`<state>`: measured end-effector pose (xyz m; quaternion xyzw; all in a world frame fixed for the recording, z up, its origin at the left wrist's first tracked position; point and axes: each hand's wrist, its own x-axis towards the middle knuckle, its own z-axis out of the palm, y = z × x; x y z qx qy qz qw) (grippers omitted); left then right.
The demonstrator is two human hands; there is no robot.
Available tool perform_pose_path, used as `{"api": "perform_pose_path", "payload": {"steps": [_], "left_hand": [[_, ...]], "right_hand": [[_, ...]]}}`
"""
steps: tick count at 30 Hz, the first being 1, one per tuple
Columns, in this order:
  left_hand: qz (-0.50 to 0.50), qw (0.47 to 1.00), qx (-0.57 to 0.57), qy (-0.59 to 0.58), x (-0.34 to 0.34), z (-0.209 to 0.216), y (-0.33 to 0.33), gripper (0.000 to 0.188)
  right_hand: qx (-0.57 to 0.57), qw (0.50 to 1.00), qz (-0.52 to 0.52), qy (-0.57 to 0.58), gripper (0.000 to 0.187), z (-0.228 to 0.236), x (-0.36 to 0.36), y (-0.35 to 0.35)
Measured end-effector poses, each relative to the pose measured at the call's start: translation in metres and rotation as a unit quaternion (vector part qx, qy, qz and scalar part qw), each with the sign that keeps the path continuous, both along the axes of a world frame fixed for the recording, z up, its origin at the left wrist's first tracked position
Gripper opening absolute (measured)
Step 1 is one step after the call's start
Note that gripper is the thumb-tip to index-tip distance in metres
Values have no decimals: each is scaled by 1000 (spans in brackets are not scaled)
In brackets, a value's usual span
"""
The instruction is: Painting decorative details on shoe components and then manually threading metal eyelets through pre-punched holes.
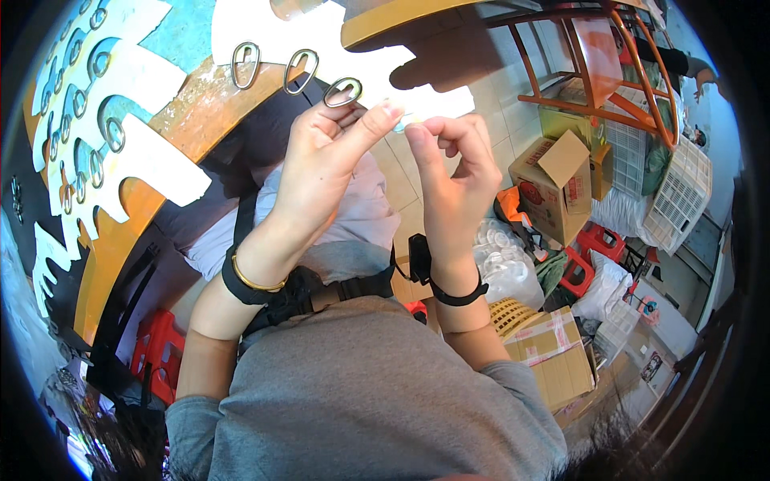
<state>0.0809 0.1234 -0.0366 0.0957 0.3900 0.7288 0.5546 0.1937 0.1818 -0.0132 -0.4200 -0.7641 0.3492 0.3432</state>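
A white cut-out sheet (365,66) with finger-like tabs spreads from the table toward my hands. My left hand (325,152) is closed on one of its tabs, thumb on top. Near its fingers lies an oval metal ring (358,90); two more rings, a middle one (315,68) and a far-left one (234,64), sit along the sheet's near edge. My right hand (457,176) has thumb and index finger pinched together beside the same tab's edge, close to the left thumb. What these fingertips hold is too small to make out.
On the yellow-edged table (188,124) at left, more white sheets (152,164) carry several metal rings. To the right stand an orange-framed chair (589,88), an open cardboard box (553,188), a taped carton (553,357), a clear plastic bag (505,264) and red stools (577,272).
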Motion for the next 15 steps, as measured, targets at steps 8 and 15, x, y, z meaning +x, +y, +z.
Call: {"api": "perform_pose_path", "payload": {"steps": [8, 15], "left_hand": [[4, 999, -23, 41, 4, 3, 1, 11], [24, 994, -34, 105, 0, 4, -2, 10]], "right_hand": [[-94, 995, -10, 39, 12, -2, 3, 3], [-87, 995, -2, 41, 10, -3, -2, 2]]}}
